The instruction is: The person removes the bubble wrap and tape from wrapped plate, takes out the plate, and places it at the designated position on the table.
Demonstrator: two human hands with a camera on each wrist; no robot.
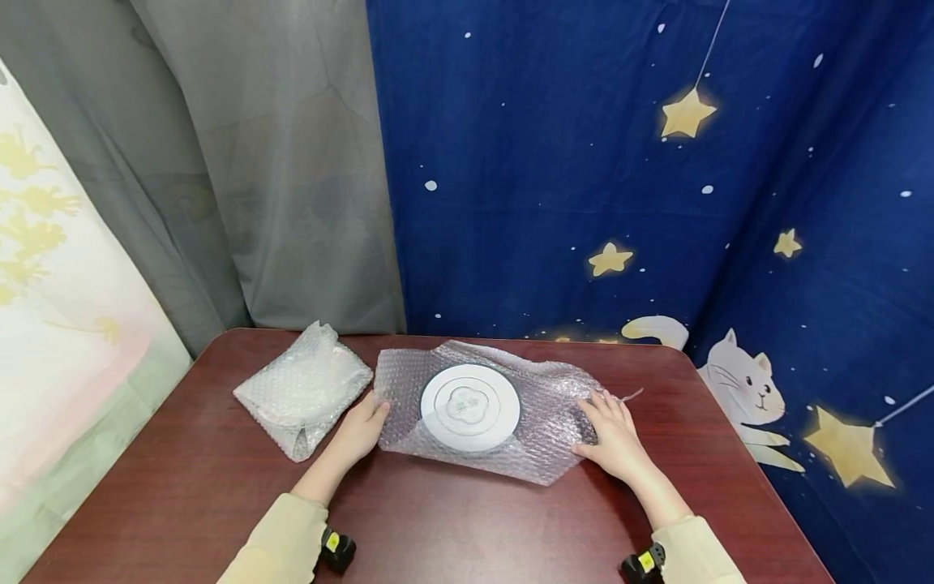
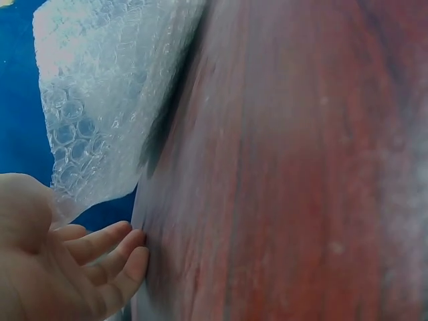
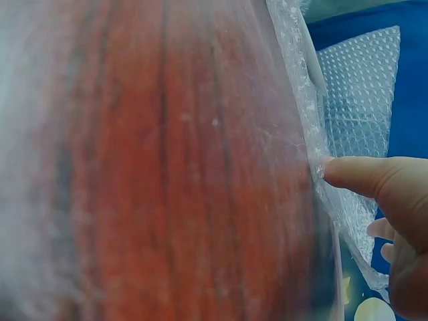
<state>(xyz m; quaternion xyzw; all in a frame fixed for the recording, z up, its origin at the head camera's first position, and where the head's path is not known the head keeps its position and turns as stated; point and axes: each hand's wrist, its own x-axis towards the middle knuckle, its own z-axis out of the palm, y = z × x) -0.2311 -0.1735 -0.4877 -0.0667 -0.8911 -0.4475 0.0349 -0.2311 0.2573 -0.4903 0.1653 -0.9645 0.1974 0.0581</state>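
A sheet of clear bubble wrap lies spread on the table, its near flap folded up over the lower rim of a round white plate with a dark edge. The plate has a pale flower-shaped centre. My left hand pinches the sheet's left edge, which stands raised beside the fingers in the left wrist view. On the right, my right hand rests on the wrap with fingers spread. In the right wrist view its thumb touches the near edge of the wrap.
A wrapped bubble-wrap bundle lies left of the sheet, close to my left hand. Beneath everything is a dark red wooden table. A blue starry curtain and a grey curtain hang behind its far edge.
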